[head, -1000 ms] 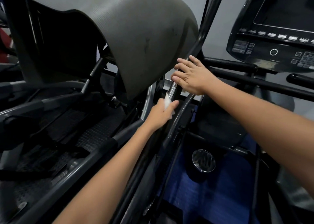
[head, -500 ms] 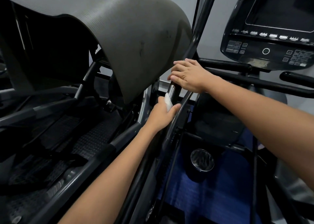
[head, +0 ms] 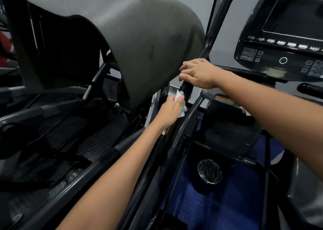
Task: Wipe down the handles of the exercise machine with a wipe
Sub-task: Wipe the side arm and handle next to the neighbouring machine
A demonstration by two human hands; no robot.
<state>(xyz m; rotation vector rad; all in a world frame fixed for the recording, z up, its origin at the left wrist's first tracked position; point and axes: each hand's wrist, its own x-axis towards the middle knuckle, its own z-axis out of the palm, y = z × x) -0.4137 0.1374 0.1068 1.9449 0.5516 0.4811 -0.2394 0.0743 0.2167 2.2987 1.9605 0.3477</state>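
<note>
While the right hand (head: 199, 73) curls over the black handle (head: 185, 90) near centre, the left hand (head: 170, 111) at its 7 o'clock presses a white wipe (head: 181, 107) clamped against that bar, below the grey mat (head: 139, 37).

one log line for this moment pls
stage: wiping handle | left hand: presses white wipe on black handle bar | right hand: grips bar above wipe | grey mat: draped beside
</note>
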